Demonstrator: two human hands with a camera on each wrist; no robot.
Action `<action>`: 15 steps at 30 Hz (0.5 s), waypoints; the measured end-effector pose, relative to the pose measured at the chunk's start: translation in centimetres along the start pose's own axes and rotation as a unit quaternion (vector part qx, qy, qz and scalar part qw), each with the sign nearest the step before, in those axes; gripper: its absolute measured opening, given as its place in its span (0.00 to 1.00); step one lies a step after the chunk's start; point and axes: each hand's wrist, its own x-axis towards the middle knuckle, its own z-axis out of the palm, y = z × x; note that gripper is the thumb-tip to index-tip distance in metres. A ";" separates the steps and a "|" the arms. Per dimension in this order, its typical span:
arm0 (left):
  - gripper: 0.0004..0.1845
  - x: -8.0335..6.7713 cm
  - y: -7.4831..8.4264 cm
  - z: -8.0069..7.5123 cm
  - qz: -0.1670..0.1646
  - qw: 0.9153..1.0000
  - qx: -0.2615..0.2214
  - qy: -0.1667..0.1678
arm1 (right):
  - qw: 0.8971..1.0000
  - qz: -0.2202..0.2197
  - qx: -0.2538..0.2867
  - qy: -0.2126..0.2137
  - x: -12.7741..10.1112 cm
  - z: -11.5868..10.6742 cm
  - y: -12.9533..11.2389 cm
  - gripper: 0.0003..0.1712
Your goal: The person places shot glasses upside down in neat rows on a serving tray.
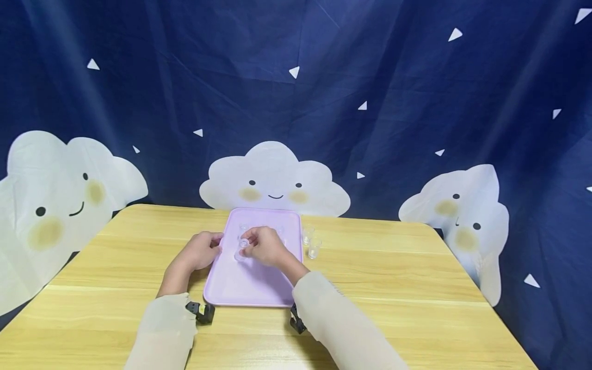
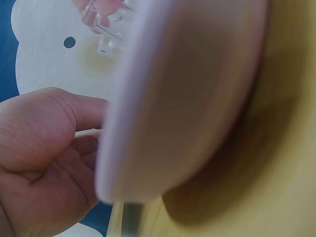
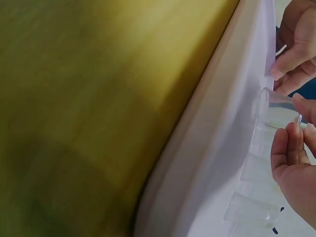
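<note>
Item: lilac tray (image 1: 240, 288), lying flat near the middle of the wooden table (image 1: 393, 288), its far edge close to the table's far edge. On the tray's far half: several small clear glasses, hard to count against the pale surface. Right hand (image 1: 265, 246): fingers curled, pinching one small glass (image 1: 242, 244) by its rim, toward the tray's left edge; in the right wrist view the same glass (image 3: 269, 101) is caught between fingertips, with further glasses in a row just beside it. Whether its base touches the tray cannot be told. Left hand (image 1: 201, 250): at the tray's left edge, fingers bent round the rim; the left wrist view shows the thumb (image 2: 74, 111) against the rim, apparently steadying it. Off the tray: two more glasses (image 1: 311, 242), just beside its right edge on the table. Step in hand, as judged: placing or lifting one glass on the tray. Next move calls for a light, upright pinch, clearance from neighbouring glasses, and a steady tray. Background: dark blue curtain (image 1: 416, 77) printed with clouds.
</note>
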 end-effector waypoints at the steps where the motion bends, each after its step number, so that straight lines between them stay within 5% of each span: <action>1: 0.23 0.0 0.0 0.0 0.000 1.000 0.001 0.000 | 1.000 0.001 0.000 0.002 0.0 0.1 0.0 0.13; 15: 0.23 -0.1 0.2 -0.1 0.000 1.000 0.001 0.001 | 1.000 0.007 -0.025 0.008 0.2 0.5 0.1 0.15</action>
